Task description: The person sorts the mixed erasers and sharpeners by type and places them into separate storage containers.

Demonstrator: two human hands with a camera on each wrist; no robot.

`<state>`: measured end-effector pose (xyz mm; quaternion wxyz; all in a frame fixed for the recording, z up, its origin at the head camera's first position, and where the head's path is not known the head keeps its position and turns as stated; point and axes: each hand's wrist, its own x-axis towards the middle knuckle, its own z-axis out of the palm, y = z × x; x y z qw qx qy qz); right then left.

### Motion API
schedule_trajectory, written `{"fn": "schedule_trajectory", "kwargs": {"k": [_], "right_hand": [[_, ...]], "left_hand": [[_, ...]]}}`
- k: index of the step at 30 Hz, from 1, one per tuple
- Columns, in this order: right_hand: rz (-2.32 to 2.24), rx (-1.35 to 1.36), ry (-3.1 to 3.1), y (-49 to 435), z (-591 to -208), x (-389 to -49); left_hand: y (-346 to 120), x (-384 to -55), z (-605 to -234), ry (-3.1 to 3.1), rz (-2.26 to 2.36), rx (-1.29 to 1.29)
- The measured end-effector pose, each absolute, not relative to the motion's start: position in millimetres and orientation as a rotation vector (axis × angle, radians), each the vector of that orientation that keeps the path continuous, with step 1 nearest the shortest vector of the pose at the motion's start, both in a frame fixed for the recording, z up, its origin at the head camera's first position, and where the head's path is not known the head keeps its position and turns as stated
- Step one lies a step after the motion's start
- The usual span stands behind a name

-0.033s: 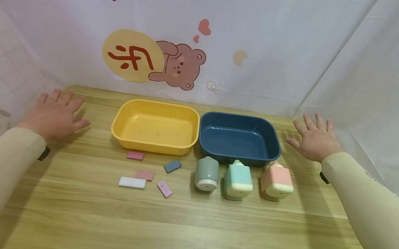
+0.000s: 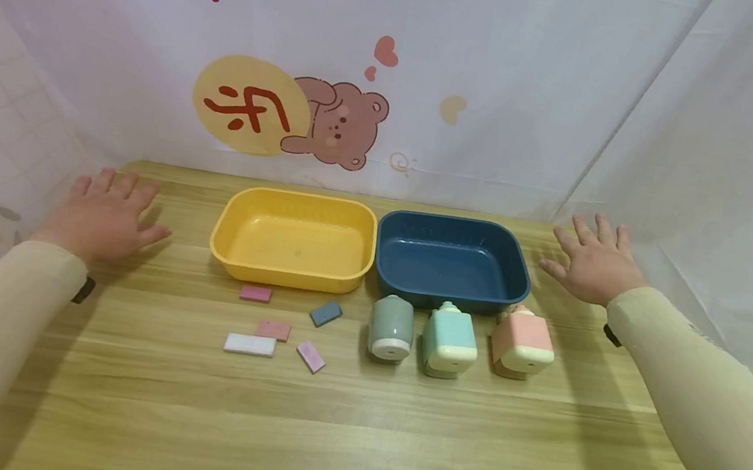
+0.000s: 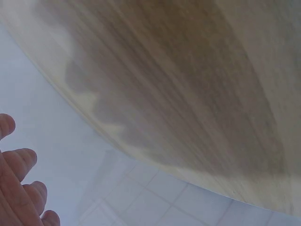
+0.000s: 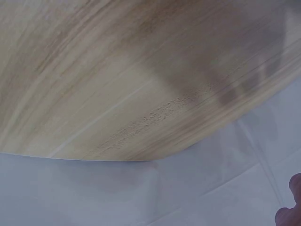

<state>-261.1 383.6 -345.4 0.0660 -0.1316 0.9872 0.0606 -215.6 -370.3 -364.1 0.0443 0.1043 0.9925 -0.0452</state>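
Note:
In the head view my left hand (image 2: 101,214) is held over the table's left side, fingers spread, holding nothing. The yellow tray (image 2: 293,280) is the nearest thing to it. On the right, my right hand (image 2: 598,265) hangs with spread fingers beside the dark blue tray (image 2: 449,303), apart from it. Three small rounded devices stand before the blue tray: a grey-green one (image 2: 391,323), a mint one (image 2: 450,334) and a pink one (image 2: 523,339). Left wrist view: fingertips (image 3: 21,162) at the edge. Right wrist view: only fingertips (image 4: 288,216) show.
Several small flat blocks lie before the yellow tray, among them a white block (image 2: 250,345), a blue-grey block (image 2: 326,313) and a lilac block (image 2: 310,357). The trays stand side by side on the wooden table (image 2: 350,451). A printed white cloth (image 2: 510,63) hangs behind.

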Motion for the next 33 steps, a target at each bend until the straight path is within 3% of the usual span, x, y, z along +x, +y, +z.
{"fn": "schedule_trajectory", "kwargs": {"k": [16,33], "right_hand": [[0.080,-0.369,2.981,379,-327,-258],[-0.014,-0.417,2.958,353,-310,-246]], "left_hand": [[-362,-219,-363,3.025,-0.003,0.304],[-313,-216,-359,2.872,0.467,0.214]]}}
